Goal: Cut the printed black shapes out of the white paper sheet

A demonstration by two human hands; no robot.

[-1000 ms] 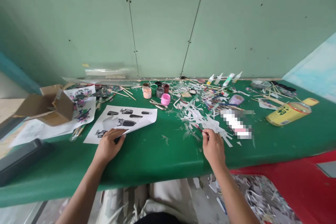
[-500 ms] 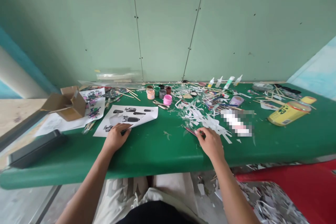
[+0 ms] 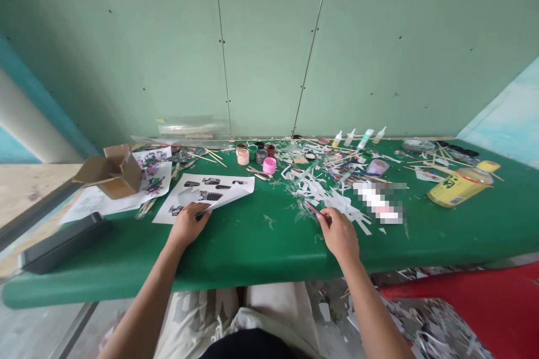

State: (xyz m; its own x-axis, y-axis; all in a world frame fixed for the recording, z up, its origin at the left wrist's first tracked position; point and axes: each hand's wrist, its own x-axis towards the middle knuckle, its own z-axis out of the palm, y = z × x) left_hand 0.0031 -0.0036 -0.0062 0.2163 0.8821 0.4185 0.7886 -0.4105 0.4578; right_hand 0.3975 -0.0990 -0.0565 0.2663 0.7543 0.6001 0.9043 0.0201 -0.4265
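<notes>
The printed sheet (image 3: 210,193) with black shapes lies on the green table (image 3: 261,241), at 11 o'clock from the person. The left hand (image 3: 188,224) pinches its near edge with narrow fingers; a small dark thing at the fingertips is hard to make out. The right hand (image 3: 340,234), at 1 o'clock, has its fingers closed around a thin pink stick (image 3: 314,210); the hand hides the stick's lower end, and I cannot tell what kind of tool it is. The stick's tip touches the white paper scraps (image 3: 324,193). At 12 o'clock stand the paint pots (image 3: 256,154). A pixelated patch (image 3: 379,202) covers something at 2 o'clock. The cardboard box (image 3: 113,171) sits at 10 o'clock and the yellow can (image 3: 457,188) lies at 3 o'clock.
</notes>
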